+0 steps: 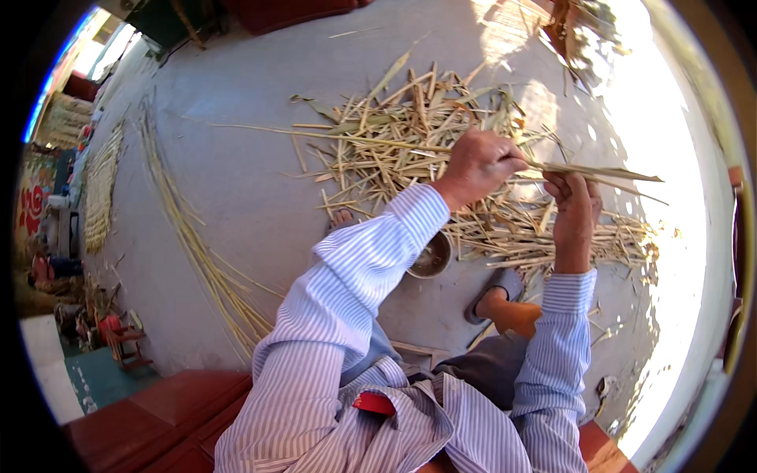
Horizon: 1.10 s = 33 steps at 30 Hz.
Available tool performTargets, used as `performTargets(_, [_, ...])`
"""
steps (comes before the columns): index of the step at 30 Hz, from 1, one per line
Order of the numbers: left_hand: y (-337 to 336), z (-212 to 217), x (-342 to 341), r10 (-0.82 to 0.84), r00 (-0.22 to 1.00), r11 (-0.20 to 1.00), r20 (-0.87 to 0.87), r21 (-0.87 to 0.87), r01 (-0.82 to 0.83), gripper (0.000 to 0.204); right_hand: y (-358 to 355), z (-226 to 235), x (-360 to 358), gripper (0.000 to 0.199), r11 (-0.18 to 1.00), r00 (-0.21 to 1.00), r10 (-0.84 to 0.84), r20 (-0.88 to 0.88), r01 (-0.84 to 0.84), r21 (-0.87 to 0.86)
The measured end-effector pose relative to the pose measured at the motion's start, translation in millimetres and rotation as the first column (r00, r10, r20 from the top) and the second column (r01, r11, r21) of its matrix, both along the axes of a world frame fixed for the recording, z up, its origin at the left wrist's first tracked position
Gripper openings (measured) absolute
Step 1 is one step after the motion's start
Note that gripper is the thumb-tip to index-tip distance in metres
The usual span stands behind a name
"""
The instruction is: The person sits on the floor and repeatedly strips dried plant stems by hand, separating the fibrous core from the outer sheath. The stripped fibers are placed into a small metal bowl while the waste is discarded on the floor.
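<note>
A long, thin reed stalk (355, 140) runs across the view, from the far left through both of my hands to a leafy dry end (615, 172) at the right. My left hand (479, 167) is closed round the stalk, its thumb and fingertips pinched toward the right hand. Just to the right, my right hand (574, 206) grips the leafy end with bent fingers, the wrist below it. Beneath the hands lies a heap of dry husks and leaf scraps (394, 158) on the floor. Another layer of cut pieces (520, 240) spreads below the right hand.
A round metal bowl (432, 258) stands on the floor between my feet. Long stripped stalks (185, 225) lie at the left, near a woven mat (104, 189). Red wooden furniture (158, 422) is at the lower left, dry leaves (572, 35) at the far right.
</note>
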State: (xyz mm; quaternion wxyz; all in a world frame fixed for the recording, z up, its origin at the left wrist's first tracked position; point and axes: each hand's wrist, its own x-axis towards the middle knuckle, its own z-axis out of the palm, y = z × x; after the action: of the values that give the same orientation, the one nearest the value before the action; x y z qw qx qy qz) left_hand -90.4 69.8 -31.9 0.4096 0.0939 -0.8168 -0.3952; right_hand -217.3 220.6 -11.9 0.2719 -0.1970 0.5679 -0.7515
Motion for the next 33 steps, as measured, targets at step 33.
performTargets(33, [-50, 0, 34, -0.269, 0.919, 0.782, 0.289, 0.622, 0.033, 0.022, 12, 0, -32, 0.017, 0.997, 0.988, -0.082, 0.133, 0.082, 0.005])
